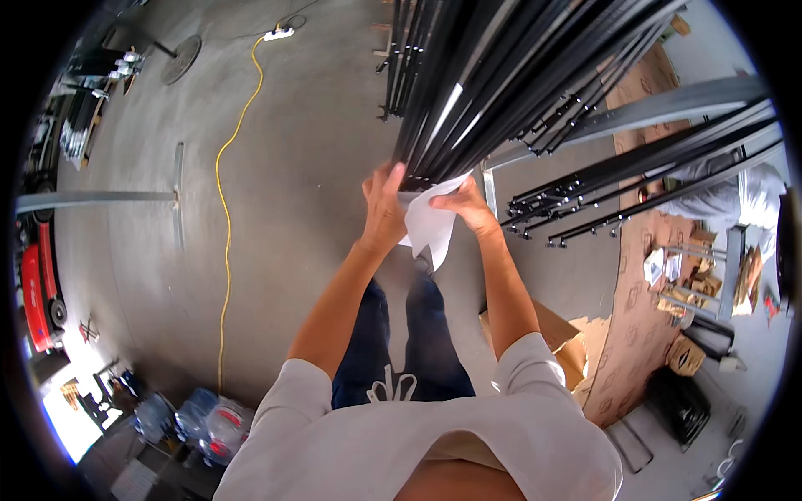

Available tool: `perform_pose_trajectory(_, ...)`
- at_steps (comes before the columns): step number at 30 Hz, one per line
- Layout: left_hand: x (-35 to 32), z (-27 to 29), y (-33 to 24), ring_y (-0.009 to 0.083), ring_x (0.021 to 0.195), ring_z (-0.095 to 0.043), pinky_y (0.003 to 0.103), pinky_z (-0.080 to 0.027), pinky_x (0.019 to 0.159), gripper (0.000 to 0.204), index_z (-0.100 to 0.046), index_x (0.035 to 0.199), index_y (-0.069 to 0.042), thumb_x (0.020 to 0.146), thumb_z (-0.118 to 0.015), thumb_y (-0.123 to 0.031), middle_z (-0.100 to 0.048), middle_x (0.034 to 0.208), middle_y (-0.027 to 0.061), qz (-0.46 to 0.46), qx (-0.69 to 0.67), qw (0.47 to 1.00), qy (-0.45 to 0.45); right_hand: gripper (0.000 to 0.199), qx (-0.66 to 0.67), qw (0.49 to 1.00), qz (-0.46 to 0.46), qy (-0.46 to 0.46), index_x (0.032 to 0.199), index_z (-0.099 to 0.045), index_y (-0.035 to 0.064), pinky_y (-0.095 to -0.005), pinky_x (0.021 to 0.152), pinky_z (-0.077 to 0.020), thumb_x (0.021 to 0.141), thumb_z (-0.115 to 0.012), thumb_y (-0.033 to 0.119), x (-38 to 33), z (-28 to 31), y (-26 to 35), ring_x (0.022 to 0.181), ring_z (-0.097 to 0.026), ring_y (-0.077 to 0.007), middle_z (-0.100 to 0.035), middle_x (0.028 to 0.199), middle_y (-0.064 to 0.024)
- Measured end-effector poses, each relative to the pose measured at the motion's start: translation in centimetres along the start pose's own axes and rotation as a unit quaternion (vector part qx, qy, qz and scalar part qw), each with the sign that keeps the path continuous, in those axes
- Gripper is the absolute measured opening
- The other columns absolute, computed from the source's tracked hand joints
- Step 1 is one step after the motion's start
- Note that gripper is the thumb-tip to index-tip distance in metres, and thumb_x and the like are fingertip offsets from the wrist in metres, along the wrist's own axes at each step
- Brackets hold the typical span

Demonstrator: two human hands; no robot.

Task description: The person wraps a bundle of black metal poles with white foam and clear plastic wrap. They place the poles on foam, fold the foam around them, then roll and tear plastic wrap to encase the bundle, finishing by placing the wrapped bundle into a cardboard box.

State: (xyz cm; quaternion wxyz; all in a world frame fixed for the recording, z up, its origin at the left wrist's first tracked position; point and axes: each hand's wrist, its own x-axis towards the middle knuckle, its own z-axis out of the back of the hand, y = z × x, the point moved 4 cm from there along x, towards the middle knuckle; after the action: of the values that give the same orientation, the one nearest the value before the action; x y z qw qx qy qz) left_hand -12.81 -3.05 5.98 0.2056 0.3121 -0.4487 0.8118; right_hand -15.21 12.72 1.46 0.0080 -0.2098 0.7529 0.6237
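A thick bundle of long black tubes (468, 100) reaches down from the upper right, its lower ends in front of me. A thin white sheet (428, 219) lies against those ends and hangs below them. My left hand (384, 209) is closed around the left side of the bundle's end, touching the sheet's edge; some of its fingers are hidden. On the other side my right hand (469, 207) pinches the sheet near its right edge, close under the tubes.
More black rods (576, 196) rest on a grey metal rack bar (635, 115) at the right. Across the floor at left runs a yellow cord (222, 209) to a white power strip (279, 34). Large water bottles (200, 417) stand lower left; an opened cardboard box (568, 346) is near my right leg.
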Motion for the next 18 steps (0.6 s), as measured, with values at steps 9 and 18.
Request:
perform_pose_trajectory(9, -0.8, 0.3, 1.3, 0.03, 0.121, -0.036, 0.037, -0.027, 0.101, 0.056, -0.026, 0.133, -0.001, 0.082, -0.05, -0.004, -0.033, 0.134, 0.0175, 0.329, -0.371, 0.868, 0.03, 0.082, 0.054, 0.995, -0.053, 0.066, 0.123, -0.048, 0.0054, -0.0276, 0.092, -0.0368, 0.047, -0.08, 0.002, 1.2, -2.9, 1.0, 0.103, -0.05, -0.0154, -0.056, 0.112, -0.002)
perform_pose_trajectory(18, -0.7, 3.3, -2.1, 0.0413, 0.133, -0.006, 0.056, -0.012, 0.102, 0.093, -0.017, 0.139, -0.007, 0.065, -0.073, -0.017, -0.006, 0.143, 0.0247, 0.232, 0.049, 0.96, 0.151, 0.099, 0.178, 0.959, 0.022, 0.219, 0.131, -0.035, -0.0008, -0.0364, 0.105, -0.0258, 0.044, -0.08, 0.013, 2.2, -5.5, 1.0, 0.124, -0.037, -0.0241, -0.038, 0.135, -0.0135)
